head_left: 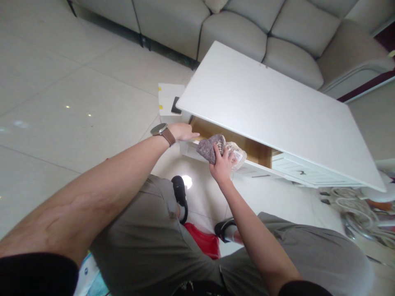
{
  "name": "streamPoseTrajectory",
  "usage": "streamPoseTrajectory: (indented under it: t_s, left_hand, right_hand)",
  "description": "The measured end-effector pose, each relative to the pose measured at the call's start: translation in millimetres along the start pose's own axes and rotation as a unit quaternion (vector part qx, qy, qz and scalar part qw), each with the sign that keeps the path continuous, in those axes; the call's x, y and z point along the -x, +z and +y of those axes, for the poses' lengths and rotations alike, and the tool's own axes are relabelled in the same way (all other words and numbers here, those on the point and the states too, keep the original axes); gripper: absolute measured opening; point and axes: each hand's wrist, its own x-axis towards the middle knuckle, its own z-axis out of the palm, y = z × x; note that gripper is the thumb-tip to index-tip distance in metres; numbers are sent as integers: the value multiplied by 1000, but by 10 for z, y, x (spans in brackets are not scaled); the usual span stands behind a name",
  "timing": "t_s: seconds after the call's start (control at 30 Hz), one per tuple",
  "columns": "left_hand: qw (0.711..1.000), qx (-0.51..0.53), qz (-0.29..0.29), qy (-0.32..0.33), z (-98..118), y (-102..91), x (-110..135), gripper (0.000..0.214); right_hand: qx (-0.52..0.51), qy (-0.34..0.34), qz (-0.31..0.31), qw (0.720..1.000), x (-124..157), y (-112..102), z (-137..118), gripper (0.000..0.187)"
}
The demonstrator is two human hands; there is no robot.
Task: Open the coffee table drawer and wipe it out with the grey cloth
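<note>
My right hand (221,164) grips a folded, speckled purple-grey knitted bundle (207,149), whose exact kind I cannot make out. A crinkled clear plastic packet (240,156) with something pale inside lies against the same fingers, over the front of the drawer. The drawer (257,154) is pulled out from the white coffee table (271,102), and its wooden inside shows. At the drawer's left end is my left hand (182,131), a watch on its wrist. One finger there stretches toward the drawer's inside; the other fingers are partly hidden.
A white box (169,92) with a dark phone-like object (175,106) on it stands left of the table. Behind runs a grey sofa (233,35). A red bag-like thing (203,242) lies between my feet. Coiled pale hoses or cables (348,201) lie at right.
</note>
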Motion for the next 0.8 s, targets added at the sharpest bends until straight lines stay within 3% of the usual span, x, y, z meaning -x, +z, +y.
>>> streamPoseTrajectory:
  t_s: [0.47,0.8]
  left_hand:
    - [1000,8,10,-12,49,-21,58,74]
    - [999,26,10,-16,25,-12,11,86]
  right_hand:
    - [9,-1,-21,1000,-15,-85,-71,83]
    - [-12,-40,-43,998,-139,-227,-455,78]
